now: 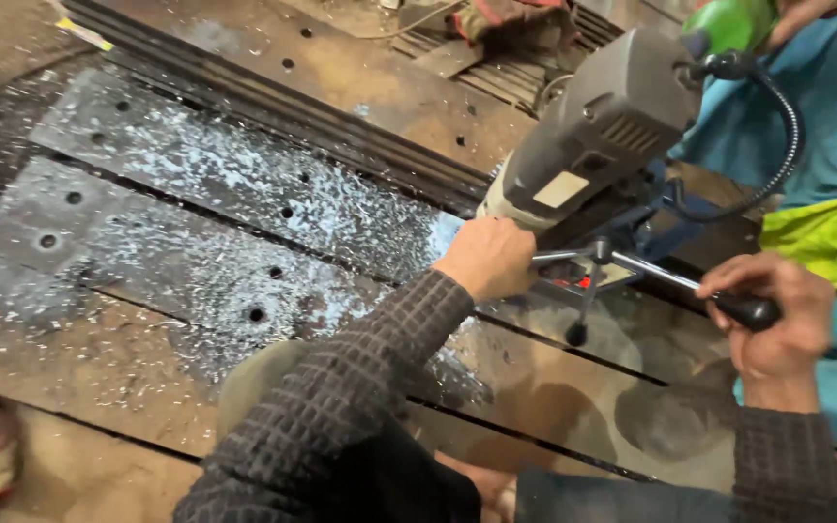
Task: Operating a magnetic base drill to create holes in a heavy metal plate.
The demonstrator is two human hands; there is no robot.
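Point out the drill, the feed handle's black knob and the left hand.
drill (601, 126), head view, on its grey motor housing.
black knob (750, 312), head view, on the knob's bare end.
left hand (488, 258), head view, on its back.

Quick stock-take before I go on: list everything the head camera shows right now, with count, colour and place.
drill machine: one, grey body, upper right, standing on the plates
feed handle: one, silver bar with black grip, right of centre
flexible hose: one, black, curving down the drill's right side
steel plates: several, grey-brown, side by side across the floor, with drilled holes
metal shavings: many, pale silver, scattered over the left plates
second person: one, teal clothing with a yellow-green strip, far right edge
left hand: one, dark checked sleeve, against the base of the drill body
right hand: one, closed round the feed handle's black grip
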